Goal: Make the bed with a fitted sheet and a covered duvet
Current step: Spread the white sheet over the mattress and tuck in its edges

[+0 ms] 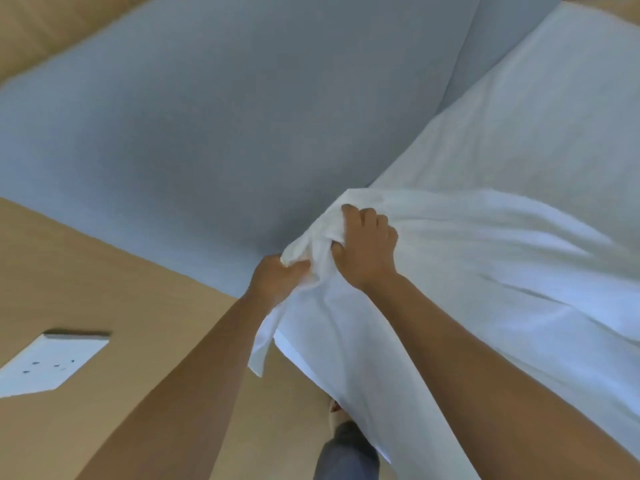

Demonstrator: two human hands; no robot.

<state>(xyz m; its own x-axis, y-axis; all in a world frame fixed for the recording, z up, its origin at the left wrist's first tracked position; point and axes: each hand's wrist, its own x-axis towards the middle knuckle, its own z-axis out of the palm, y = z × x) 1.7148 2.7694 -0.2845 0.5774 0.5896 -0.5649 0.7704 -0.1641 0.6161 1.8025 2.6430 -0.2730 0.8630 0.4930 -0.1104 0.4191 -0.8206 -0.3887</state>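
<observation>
A white fitted sheet [502,209] covers the mattress on the right and bunches at its near left corner. My left hand [273,278] grips the gathered corner of the sheet from below, fingers curled into the cloth. My right hand [367,247] clutches the same bunch from above, fingers closed round a fold. A loose flap of the sheet [263,344] hangs down beside my left wrist. The mattress corner itself is hidden under the cloth.
A grey padded headboard panel [207,133] fills the upper left, set in a tan wooden wall [86,271]. A white socket plate [48,365] sits on that wall at the lower left. My leg and foot [346,448] show at the bottom.
</observation>
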